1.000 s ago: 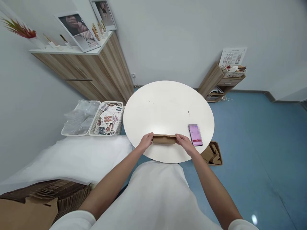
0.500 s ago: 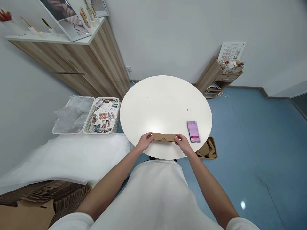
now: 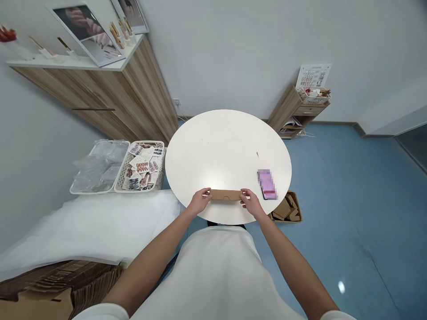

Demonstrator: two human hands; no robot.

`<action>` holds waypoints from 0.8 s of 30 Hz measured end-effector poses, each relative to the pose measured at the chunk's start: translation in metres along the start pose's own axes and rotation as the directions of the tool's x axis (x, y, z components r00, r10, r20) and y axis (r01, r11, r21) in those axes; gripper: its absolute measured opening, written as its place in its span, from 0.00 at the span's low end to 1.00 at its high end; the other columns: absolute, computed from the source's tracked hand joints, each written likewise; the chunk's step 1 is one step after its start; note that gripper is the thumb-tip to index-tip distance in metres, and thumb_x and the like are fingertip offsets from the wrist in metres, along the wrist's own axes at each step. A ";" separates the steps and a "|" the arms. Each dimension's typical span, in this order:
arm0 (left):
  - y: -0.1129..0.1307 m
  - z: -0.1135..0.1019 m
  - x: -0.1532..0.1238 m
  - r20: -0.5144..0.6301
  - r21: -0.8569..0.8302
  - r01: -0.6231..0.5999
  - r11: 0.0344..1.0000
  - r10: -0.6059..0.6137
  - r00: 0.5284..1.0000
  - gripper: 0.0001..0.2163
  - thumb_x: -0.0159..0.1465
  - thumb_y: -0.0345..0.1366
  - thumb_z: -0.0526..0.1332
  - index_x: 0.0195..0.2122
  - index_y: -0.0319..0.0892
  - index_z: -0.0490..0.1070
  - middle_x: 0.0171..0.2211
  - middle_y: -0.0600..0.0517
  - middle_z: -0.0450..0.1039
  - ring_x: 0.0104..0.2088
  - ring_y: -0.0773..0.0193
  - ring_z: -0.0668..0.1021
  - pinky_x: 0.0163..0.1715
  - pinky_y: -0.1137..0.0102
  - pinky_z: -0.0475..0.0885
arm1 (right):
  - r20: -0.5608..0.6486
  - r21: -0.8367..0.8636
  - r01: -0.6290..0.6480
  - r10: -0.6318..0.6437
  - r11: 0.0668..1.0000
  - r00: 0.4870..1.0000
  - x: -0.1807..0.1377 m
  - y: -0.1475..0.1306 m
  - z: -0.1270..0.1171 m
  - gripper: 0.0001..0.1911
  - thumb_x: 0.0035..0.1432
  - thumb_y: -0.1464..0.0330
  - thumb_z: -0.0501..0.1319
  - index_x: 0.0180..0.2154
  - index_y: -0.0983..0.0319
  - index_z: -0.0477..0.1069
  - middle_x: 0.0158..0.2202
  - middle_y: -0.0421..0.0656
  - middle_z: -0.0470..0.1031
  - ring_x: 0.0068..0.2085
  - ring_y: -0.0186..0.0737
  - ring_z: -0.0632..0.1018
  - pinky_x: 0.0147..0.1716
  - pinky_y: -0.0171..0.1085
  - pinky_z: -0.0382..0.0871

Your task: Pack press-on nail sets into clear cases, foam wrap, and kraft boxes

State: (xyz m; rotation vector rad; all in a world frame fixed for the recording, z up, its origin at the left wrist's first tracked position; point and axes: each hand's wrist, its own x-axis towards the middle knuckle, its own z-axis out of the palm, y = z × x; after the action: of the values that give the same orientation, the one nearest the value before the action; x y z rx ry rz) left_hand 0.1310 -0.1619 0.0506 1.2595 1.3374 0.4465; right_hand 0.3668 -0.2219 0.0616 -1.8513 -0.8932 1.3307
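Observation:
A small brown cardboard box, long and narrow, is between my hands near the front edge of the white round table. A half-round thumb notch shows on its near side. My left hand grips its left end with thumb and fingers. At the opposite end, my right hand holds the box the same way. Whether the box rests on the table or hovers just over it, I cannot tell. To the right of my right hand lies a phone with a blurred purple screen.
On the left stand a basket of nail-set cards, a tray of clear plastic bags, white sheets and stacked flat cardboard. A carton with box pieces sits on the floor at right. Cabinets stand behind.
The box's near side looks flatter and the notch less dark, as though pressed shut. Both hands keep hold of its ends. The whole view has shifted slightly.

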 end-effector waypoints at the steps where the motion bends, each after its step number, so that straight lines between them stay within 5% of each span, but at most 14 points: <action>1: 0.000 0.000 0.000 -0.001 0.008 0.001 1.000 -0.001 1.000 0.18 0.56 0.37 0.57 0.49 0.42 0.65 0.41 0.47 0.67 0.31 0.69 0.73 0.31 0.72 0.71 | -0.004 0.000 0.000 0.000 1.000 1.000 -0.001 0.000 0.001 0.20 0.48 0.60 0.56 0.45 0.57 0.64 0.40 0.42 0.67 0.29 0.32 0.73 0.26 0.33 0.69; 10: 0.001 0.004 -0.005 -0.066 0.027 -0.027 0.999 0.029 0.997 0.18 0.55 0.36 0.58 0.48 0.42 0.66 0.43 0.47 0.69 0.33 0.68 0.74 0.33 0.72 0.71 | -0.036 0.029 0.038 -0.037 0.999 0.999 -0.003 0.003 0.003 0.21 0.48 0.61 0.56 0.45 0.58 0.64 0.44 0.45 0.68 0.29 0.33 0.74 0.30 0.36 0.70; 16: 0.000 0.011 -0.003 -0.102 0.002 -0.072 0.997 0.072 0.992 0.16 0.56 0.39 0.57 0.46 0.43 0.66 0.44 0.47 0.69 0.35 0.66 0.75 0.32 0.72 0.70 | -0.088 0.039 0.117 -0.114 0.992 0.990 -0.005 0.004 0.006 0.19 0.48 0.59 0.57 0.43 0.59 0.65 0.45 0.45 0.68 0.38 0.37 0.73 0.36 0.37 0.69; 24: -0.015 0.023 -0.003 -0.200 -0.024 0.023 0.999 -0.027 0.979 0.19 0.56 0.38 0.59 0.49 0.40 0.62 0.43 0.46 0.68 0.37 0.66 0.76 0.33 0.73 0.69 | -0.117 0.040 0.102 -0.097 0.994 0.988 -0.009 0.022 0.018 0.15 0.47 0.58 0.57 0.36 0.60 0.65 0.43 0.45 0.70 0.43 0.40 0.73 0.40 0.38 0.66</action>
State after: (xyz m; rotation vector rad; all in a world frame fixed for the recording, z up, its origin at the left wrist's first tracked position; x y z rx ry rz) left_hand 0.1443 -0.1789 0.0341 1.2030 1.5120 0.5814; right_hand 0.3502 -0.2387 0.0430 -1.8045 -0.8761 1.1621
